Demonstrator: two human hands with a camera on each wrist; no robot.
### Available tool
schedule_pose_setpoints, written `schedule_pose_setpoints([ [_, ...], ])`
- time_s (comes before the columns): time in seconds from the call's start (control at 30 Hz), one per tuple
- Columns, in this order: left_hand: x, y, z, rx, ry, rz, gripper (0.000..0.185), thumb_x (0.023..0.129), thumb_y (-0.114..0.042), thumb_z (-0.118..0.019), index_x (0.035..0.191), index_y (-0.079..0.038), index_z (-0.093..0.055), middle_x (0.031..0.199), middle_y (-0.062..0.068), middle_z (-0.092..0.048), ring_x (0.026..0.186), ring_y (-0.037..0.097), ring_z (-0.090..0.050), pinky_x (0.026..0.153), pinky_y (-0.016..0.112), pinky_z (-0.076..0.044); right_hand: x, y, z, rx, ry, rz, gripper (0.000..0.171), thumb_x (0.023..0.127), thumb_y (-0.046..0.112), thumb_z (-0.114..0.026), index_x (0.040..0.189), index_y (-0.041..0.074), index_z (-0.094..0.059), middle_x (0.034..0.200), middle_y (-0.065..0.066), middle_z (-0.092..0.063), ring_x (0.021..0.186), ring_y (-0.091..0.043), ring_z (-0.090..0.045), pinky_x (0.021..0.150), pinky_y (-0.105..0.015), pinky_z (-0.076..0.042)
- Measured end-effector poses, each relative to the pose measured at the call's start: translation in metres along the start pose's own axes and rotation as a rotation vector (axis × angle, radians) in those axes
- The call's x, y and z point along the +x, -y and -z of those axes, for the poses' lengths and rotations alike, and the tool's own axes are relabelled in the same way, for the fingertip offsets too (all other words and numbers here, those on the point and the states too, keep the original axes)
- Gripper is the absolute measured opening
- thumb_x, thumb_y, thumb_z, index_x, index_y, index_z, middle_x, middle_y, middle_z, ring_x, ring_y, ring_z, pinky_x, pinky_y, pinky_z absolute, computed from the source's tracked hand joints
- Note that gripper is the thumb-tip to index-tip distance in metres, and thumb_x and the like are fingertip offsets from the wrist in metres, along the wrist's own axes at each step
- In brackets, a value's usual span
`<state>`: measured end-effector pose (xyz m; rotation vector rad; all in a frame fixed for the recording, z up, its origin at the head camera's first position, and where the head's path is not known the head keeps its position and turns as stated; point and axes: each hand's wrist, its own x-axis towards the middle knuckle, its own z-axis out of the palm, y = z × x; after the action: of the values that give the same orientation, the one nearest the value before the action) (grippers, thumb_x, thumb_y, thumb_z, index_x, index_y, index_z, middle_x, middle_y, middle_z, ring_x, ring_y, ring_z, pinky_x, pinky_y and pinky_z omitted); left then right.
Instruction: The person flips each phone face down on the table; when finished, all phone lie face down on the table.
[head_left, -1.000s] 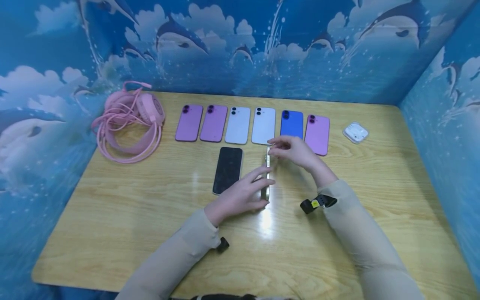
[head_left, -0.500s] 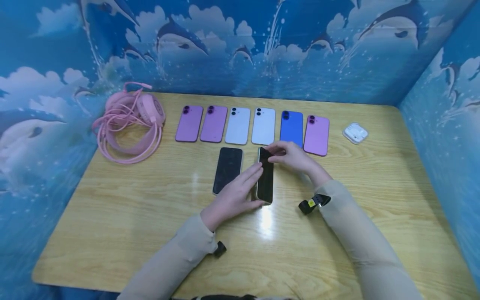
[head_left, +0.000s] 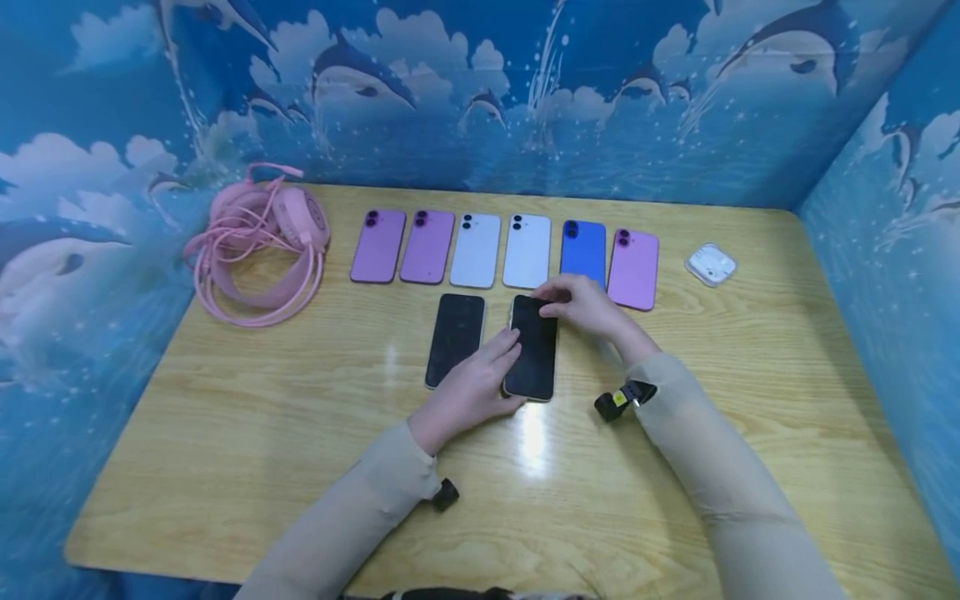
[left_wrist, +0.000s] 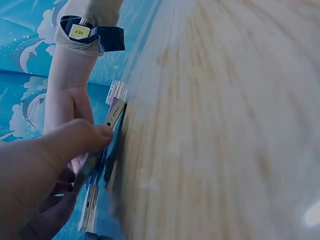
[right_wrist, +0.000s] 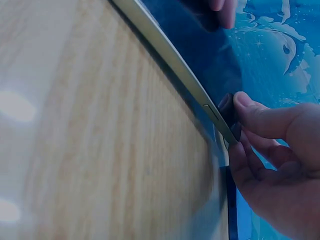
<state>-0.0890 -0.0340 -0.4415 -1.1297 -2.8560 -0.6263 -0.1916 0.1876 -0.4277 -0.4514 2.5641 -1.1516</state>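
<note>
Phone in hand: black-screened rectangular phone with a pale gold edge (head_left: 534, 358), screen up over the light wood-grain table (head_left: 225, 467), just right of a 2nd black-screened rectangular phone (head_left: 454, 340), gap between the 2.
Left hand: bare left hand (head_left: 471, 383), fingers along the left long edge, thumb at the near end, clamped on the phone.
Right hand: bare right hand (head_left: 585, 307), fingers and thumb pinching the far right corner, thumb on the glass.
Seating: dark gap under the edge in the right wrist view; looks not fully down. Can't tell which edges touch.
Step, my read: laying it flat.
Set-down: lower both ends together, light pinch, slide the near thumb out last so nothing drops.
Alignment: square it to the 2nd phone, far ends level.
Clearance: right hand overlaps the blue rectangular phone (head_left: 583, 250) from above; contact unclear. Back out without nudging it.
</note>
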Motion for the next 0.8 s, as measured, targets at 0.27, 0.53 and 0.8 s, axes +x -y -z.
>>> schedule_pose_setpoints([
  [0.27, 0.0009, 0.0031, -0.0057, -0.014, 0.023, -0.001, 0.070, 0.081, -0.031, -0.076, 0.132, 0.009, -0.050, 0.144, 0.023, -0.040, 0.136, 0.030, -0.035, 0.109, 0.035, -0.033, 0.0054, 0.0045, -0.0014, -0.044, 0.006, -0.016, 0.023, 0.087, 0.007, -0.069, 0.110, 0.005, -0.069, 0.102, -0.010, -0.066, 0.096, -0.024, -0.060, 0.088, -0.039, -0.049],
  [0.53, 0.0013, 0.0041, -0.0073, 0.013, 0.011, -0.021, 0.066, 0.082, -0.033, -0.075, 0.128, 0.010, -0.054, 0.140, 0.024, -0.044, 0.133, 0.032, -0.038, 0.107, 0.036, -0.036, 0.0089, 0.0075, -0.0046, -0.067, 0.009, 0.001, 0.019, 0.088, 0.003, -0.067, 0.107, 0.002, -0.069, 0.101, -0.012, -0.068, 0.095, -0.025, -0.061, 0.088, -0.039, -0.049],
  [0.8, 0.0043, 0.0049, -0.0031, -0.005, 0.076, 0.029, 0.068, 0.083, -0.036, -0.075, 0.131, 0.007, -0.053, 0.144, 0.022, -0.041, 0.135, 0.030, -0.036, 0.107, 0.035, -0.036, 0.0104, 0.0060, -0.0057, -0.071, 0.007, 0.012, 0.020, 0.088, 0.004, -0.067, 0.108, 0.002, -0.068, 0.101, -0.012, -0.067, 0.094, -0.025, -0.061, 0.086, -0.038, -0.050],
])
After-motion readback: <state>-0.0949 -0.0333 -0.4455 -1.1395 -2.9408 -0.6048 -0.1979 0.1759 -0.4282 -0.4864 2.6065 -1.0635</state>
